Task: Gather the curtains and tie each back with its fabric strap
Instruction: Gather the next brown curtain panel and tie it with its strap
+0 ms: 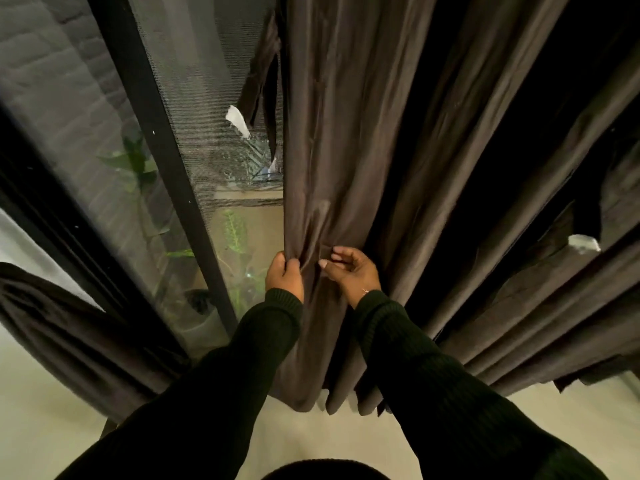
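Brown, faintly shiny fabric makes up the curtain (349, 133), which hangs in deep vertical folds from the top of the view to the pale floor (311, 434), its hem just reaching it. The left hand (284, 276) grips the curtain's left edge, fingers curled round the cloth. Just beside it, the right hand (349, 270) has its fingers curled at a fold, thumb tip against the fabric; whether it pinches the cloth I cannot tell. A narrow strap (263, 77) of the same fabric dangles behind the left edge, against the mesh screen door (180, 109). Left of the curtain the dark door frame (162, 161) stands close. A second curtain (69, 334) drapes at the lower left.
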